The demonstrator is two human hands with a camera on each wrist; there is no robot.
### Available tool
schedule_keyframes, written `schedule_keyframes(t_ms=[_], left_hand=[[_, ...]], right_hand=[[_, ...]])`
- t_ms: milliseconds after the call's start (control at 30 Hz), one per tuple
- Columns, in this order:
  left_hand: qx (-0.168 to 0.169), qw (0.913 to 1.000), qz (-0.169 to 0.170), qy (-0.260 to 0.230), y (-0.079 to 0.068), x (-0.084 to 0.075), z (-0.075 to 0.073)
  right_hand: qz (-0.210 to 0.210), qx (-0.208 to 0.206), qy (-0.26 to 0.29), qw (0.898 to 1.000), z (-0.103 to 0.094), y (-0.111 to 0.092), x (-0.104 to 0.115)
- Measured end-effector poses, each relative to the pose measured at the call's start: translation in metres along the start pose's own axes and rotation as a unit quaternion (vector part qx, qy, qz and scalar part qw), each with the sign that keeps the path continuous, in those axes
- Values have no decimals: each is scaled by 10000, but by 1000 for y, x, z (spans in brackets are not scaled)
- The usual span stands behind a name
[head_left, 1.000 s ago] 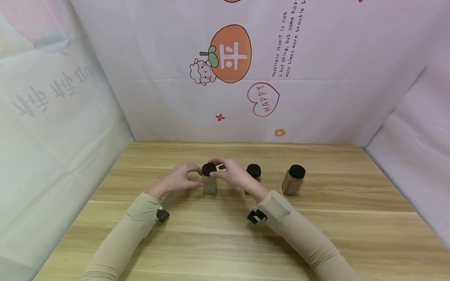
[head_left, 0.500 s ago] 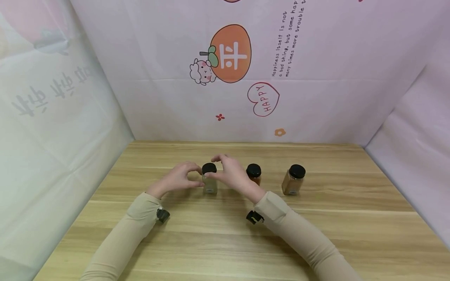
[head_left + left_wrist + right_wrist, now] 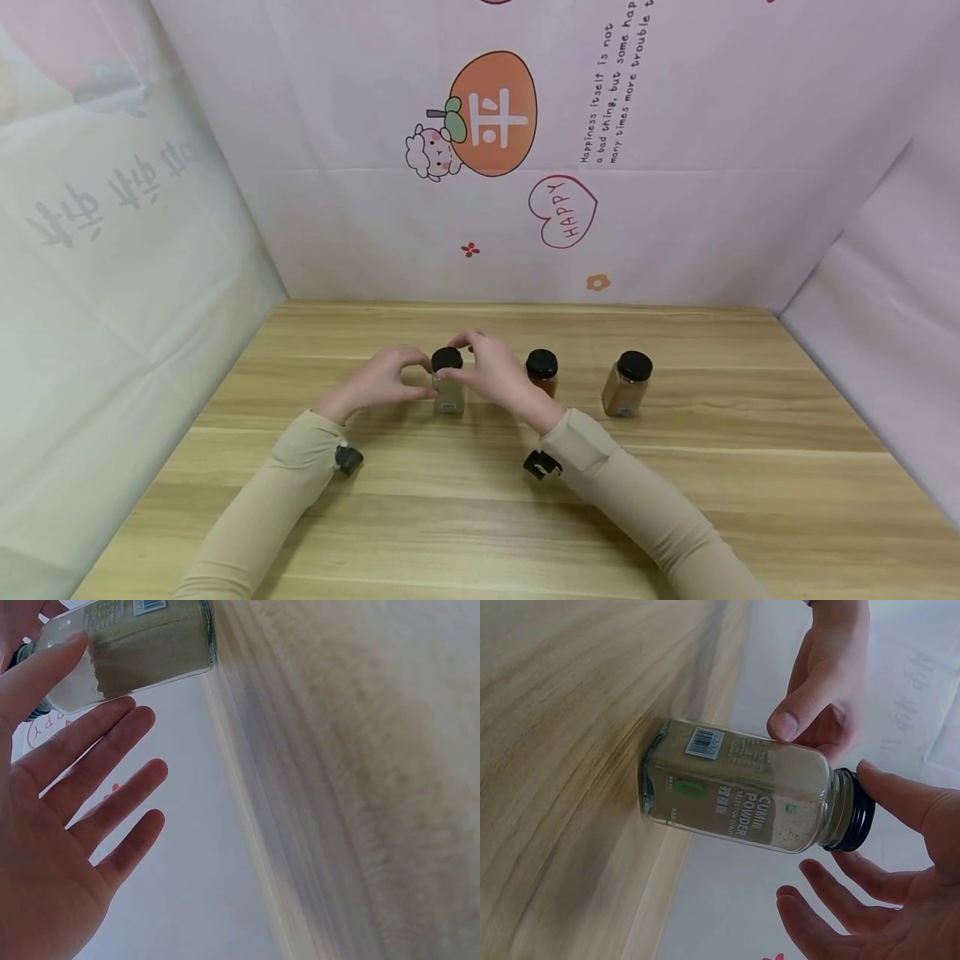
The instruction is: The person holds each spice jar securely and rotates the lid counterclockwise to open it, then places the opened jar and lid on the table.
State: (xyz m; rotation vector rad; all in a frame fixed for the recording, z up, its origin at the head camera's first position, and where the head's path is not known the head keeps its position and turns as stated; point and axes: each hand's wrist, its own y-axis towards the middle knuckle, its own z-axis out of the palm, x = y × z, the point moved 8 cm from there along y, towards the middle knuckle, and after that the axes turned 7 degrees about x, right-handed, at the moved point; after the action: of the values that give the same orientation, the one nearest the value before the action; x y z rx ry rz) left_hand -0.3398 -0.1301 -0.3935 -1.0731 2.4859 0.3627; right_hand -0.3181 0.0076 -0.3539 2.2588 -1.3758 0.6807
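Observation:
A square glass jar of cumin powder point(image 3: 724, 791) with a black lid point(image 3: 859, 812) stands upright on the wooden table. On its left side, my left hand point(image 3: 382, 379) holds the glass body between thumb and fingers. The left wrist view shows that thumb across the jar point(image 3: 150, 652), the other fingers fairly straight and spread. From the right, my right hand point(image 3: 497, 373) pinches the lid, thumb at its front edge and index finger behind. Its remaining fingers hang spread beside the jar, touching nothing.
To the right stand two more black-lidded spice jars, one with reddish-brown contents point(image 3: 543, 379) partly behind the right hand, the other light brown point(image 3: 626, 390). A printed white cloth point(image 3: 375, 233) walls the table's back, with plain cloth at both sides.
My right hand has turned on the lid: the thumb has shifted left across its front, and the wrist has moved slightly left. The left hand and the jar have stayed put.

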Motion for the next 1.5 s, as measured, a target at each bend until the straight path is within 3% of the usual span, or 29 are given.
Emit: schedule_keyframes(t_ms=[667, 1500], left_hand=[[-26, 9999, 94, -37, 0, -2, -1], [-77, 9999, 130, 37, -1, -3, -1]], right_hand=[[-104, 335, 414, 9985, -1, 1, 1], [47, -38, 830, 9965, -16, -10, 5]])
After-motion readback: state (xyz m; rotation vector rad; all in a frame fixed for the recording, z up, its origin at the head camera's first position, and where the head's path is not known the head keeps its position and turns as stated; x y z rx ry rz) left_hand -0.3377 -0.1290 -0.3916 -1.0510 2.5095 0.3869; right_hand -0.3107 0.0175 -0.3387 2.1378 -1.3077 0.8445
